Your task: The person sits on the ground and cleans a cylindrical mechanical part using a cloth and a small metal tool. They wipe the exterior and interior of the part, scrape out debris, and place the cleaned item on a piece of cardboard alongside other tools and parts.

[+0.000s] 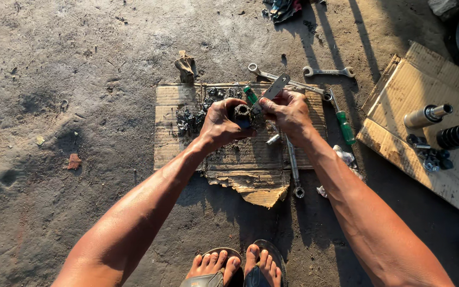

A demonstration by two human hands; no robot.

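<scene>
A person crouches over a torn cardboard sheet (172, 139) on a dirt floor, both hands meeting above its middle. The left hand (220, 123) is wrapped around a dark, greasy round part (241, 112), fingers curled tight on it. The right hand (288, 112) touches the same part from the other side and grips a flat metal tool (273, 88) that slants up and away from the knuckles. A green-handled screwdriver (250, 95) pokes out just behind the part, between the two hands. More grimy parts (191, 119) lie on the cardboard just left of the grip. Under and beyond the right hand lie a long wrench (294, 169) and a second green screwdriver (345, 126); two spanners (329, 71) sit farther off. Well to the right, cylinders (427, 115) rest on another cardboard (426, 79).
</scene>
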